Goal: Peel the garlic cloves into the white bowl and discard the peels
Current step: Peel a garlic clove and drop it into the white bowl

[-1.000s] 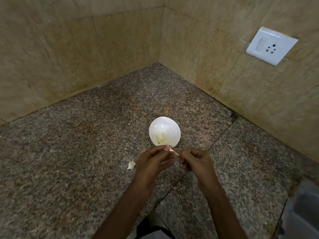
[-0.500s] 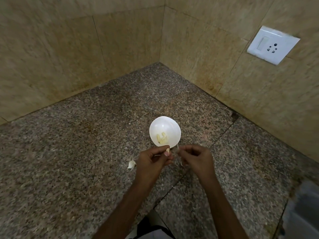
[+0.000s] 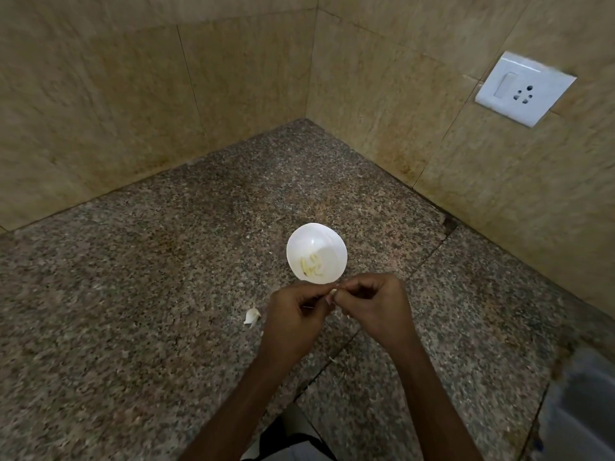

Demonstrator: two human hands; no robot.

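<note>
A small white bowl stands on the speckled granite counter, with several pale peeled garlic cloves in its bottom. Just in front of the bowl my left hand and my right hand meet fingertip to fingertip. Between them they pinch a small garlic clove, of which only a pale tip shows. An unpeeled clove or a piece of peel lies on the counter left of my left hand. Tiny peel scraps lie under my wrists.
Tiled walls meet in a corner behind the bowl. A white switch and socket plate sits on the right wall. A seam runs across the counter under my hands. Something grey and blurred fills the bottom right corner.
My hands have come closer together, and the clove that stuck out between them a second ago is now nearly covered by my fingertips. The bowl has not moved.
</note>
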